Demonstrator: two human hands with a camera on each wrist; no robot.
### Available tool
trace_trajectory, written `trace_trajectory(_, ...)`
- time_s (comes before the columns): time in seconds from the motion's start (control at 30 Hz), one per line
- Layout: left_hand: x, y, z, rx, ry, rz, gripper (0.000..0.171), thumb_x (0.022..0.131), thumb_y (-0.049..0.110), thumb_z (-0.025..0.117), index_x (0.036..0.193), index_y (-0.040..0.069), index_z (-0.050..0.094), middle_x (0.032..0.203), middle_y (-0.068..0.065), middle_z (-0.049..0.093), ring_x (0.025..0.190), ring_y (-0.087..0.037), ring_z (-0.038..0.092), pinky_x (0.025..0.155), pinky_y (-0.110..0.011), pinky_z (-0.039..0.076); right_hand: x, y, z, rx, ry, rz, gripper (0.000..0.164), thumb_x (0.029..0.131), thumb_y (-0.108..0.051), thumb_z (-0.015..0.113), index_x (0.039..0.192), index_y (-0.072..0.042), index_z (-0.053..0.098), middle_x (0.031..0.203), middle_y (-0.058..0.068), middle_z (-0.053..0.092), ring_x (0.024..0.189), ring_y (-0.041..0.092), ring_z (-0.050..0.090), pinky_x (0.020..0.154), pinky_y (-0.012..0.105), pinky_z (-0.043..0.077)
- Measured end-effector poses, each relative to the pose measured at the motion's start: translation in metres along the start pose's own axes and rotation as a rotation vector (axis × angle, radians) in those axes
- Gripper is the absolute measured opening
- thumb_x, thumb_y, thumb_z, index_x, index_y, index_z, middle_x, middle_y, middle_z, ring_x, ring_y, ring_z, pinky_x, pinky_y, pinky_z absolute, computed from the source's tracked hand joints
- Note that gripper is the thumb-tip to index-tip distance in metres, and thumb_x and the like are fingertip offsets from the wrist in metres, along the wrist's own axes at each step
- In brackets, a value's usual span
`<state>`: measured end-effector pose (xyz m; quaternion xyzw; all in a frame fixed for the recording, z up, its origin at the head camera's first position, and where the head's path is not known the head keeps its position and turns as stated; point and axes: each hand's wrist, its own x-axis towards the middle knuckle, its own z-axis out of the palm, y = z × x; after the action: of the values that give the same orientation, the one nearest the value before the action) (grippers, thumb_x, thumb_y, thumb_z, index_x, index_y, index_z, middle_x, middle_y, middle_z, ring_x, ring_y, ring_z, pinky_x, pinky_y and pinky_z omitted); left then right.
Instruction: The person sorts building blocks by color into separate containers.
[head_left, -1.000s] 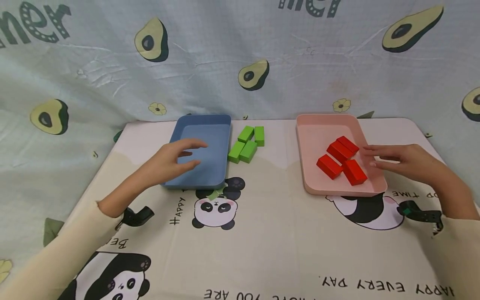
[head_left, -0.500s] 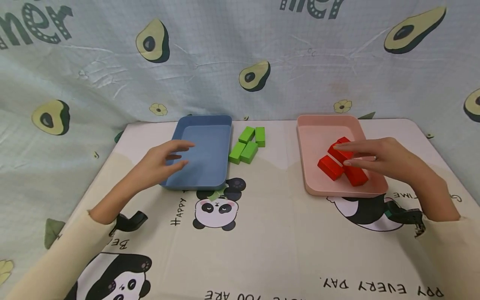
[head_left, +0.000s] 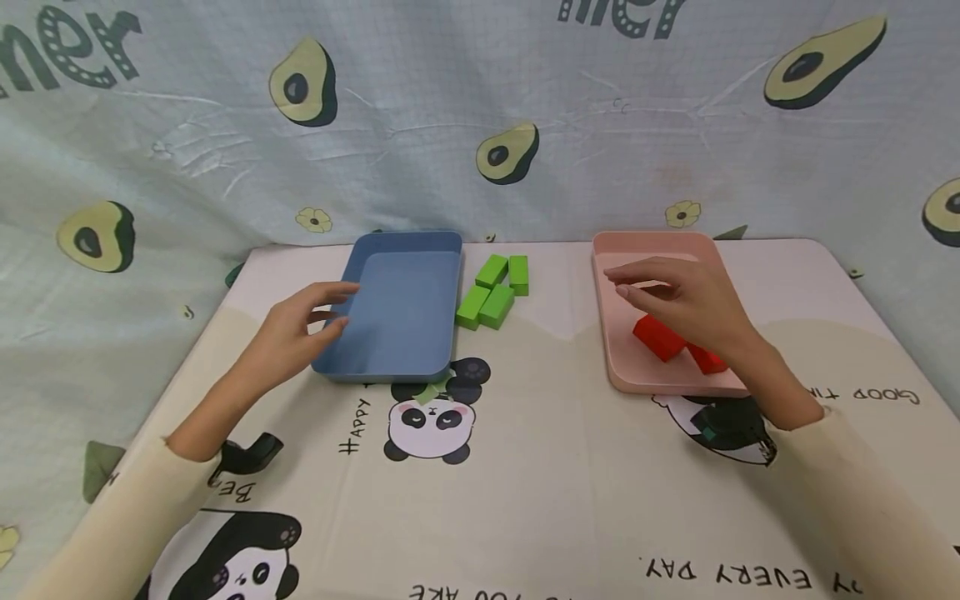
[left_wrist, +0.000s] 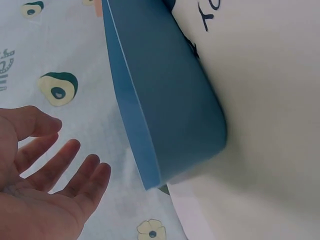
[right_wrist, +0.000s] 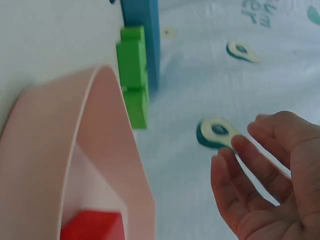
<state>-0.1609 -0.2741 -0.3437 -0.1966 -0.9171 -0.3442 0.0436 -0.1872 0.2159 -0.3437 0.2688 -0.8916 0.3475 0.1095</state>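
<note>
My left hand (head_left: 288, 333) hovers at the left side of the blue tray (head_left: 408, 308), fingers loosely bent and holding nothing. In the left wrist view the thumb and fingers (left_wrist: 67, 162) stand apart from each other, beside the tray's wall. Above the pink tray (head_left: 621, 358) is my right hand (head_left: 686, 304), its thumb and fingers relaxed with nothing between them. Red blocks (head_left: 658, 337) lie in the pink tray, some hidden beneath the right hand. Several green blocks (head_left: 497, 307) lie close together on the table, just right of the blue tray.
A light cloth with printed pandas (head_left: 431, 425) covers the table (head_left: 540, 483). Behind it hangs a curtain (head_left: 405, 125) with avocado prints. The pink tray's raised wall (right_wrist: 112, 135) stands near the right hand in the right wrist view.
My right hand has moved left from the pink tray's right edge, across the red blocks, to over the tray. The left hand has drawn back left from over the blue tray.
</note>
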Motion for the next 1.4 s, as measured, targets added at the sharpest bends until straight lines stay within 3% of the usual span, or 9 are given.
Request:
trace_trajectory(0.1,-0.002,-0.005,0.0,0.006,0.021,-0.005,0.047,0.097,-0.005,0.062,0.142,0.001,0.054,0.142,-0.02,0.056,0.129,-0.04,0.054,0.104,-0.054,0.048,0.008,-0.006,0.009,0.041,-0.043,0.052,0.033,0.096,-0.018,0.072,0.129,-0.017,0.072,0.122,-0.001,0.073,0.109,0.017,0.069,0.093,0.022,0.054)
trace_trajectory(0.17,-0.004,-0.008,0.0,0.011,0.032,-0.006,0.047,0.096,-0.006,0.062,0.142,0.001,0.054,0.142,-0.021,0.055,0.129,-0.041,0.053,0.103,-0.054,0.048,0.013,-0.008,0.014,0.09,-0.08,0.056,0.034,0.097,-0.019,0.072,0.131,-0.017,0.071,0.125,-0.001,0.072,0.11,0.016,0.069,0.094,0.03,0.055)
trace_trajectory(0.4,-0.008,-0.016,0.0,0.029,0.053,-0.027,0.045,0.096,-0.006,0.063,0.14,-0.001,0.055,0.143,-0.023,0.052,0.13,-0.044,0.051,0.103,-0.057,0.047,0.04,-0.011,0.028,0.105,-0.198,-0.055,0.034,0.094,-0.012,0.075,0.127,-0.013,0.073,0.12,-0.001,0.074,0.104,0.013,0.07,0.094,0.035,0.057)
trace_trajectory(0.63,-0.009,-0.029,0.0,0.042,0.059,-0.069,0.046,0.097,-0.003,0.064,0.141,-0.002,0.053,0.145,-0.026,0.048,0.133,-0.049,0.046,0.104,-0.063,0.044,0.069,-0.009,0.037,0.07,-0.331,-0.066,0.035,0.094,-0.015,0.075,0.129,-0.016,0.072,0.118,-0.001,0.074,0.103,0.016,0.07,0.092,0.041,0.058)
trace_trajectory(0.87,-0.009,-0.044,-0.004,-0.042,0.036,-0.13,0.057,0.099,-0.001,0.061,0.152,0.0,0.041,0.153,-0.026,0.041,0.135,-0.049,0.045,0.106,-0.061,0.043,0.09,-0.006,0.052,0.015,-0.427,-0.096,0.03,0.096,-0.021,0.073,0.125,-0.014,0.075,0.113,-0.002,0.076,0.096,0.014,0.069,0.086,0.036,0.059)
trace_trajectory(0.97,-0.008,-0.049,-0.006,-0.081,0.039,-0.16,0.064,0.1,0.001,0.061,0.157,0.003,0.032,0.156,-0.025,0.038,0.134,-0.049,0.046,0.105,-0.052,0.047,0.097,-0.005,0.058,-0.003,-0.454,-0.094,0.029,0.096,-0.02,0.074,0.124,-0.012,0.075,0.112,-0.001,0.076,0.095,0.015,0.07,0.086,0.036,0.059)
trace_trajectory(1.07,-0.008,-0.053,-0.007,-0.107,0.037,-0.179,0.066,0.101,0.005,0.06,0.159,0.006,0.028,0.157,-0.024,0.037,0.134,-0.047,0.047,0.101,-0.025,0.051,0.103,-0.004,0.063,0.02,-0.478,-0.091,0.029,0.095,-0.018,0.074,0.123,-0.01,0.075,0.111,0.002,0.076,0.099,0.017,0.072,0.089,0.038,0.059)
trace_trajectory(1.17,-0.009,-0.057,-0.006,-0.143,0.014,-0.187,0.063,0.103,0.008,0.059,0.159,0.006,0.029,0.159,-0.022,0.035,0.135,-0.046,0.047,0.088,-0.006,0.046,0.108,-0.002,0.069,0.057,-0.506,-0.086,0.03,0.096,-0.016,0.073,0.125,-0.008,0.074,0.114,0.006,0.076,0.104,0.019,0.072,0.094,0.04,0.058)
trace_trajectory(1.4,-0.008,-0.064,-0.005,-0.224,-0.065,-0.24,0.06,0.105,0.015,0.057,0.159,0.009,0.031,0.163,-0.02,0.026,0.136,-0.045,0.047,0.084,-0.006,0.047,0.118,-0.001,0.083,0.073,-0.567,-0.097,0.038,0.095,-0.011,0.072,0.132,-0.006,0.068,0.129,0.01,0.07,0.112,0.025,0.07,0.097,0.044,0.055)
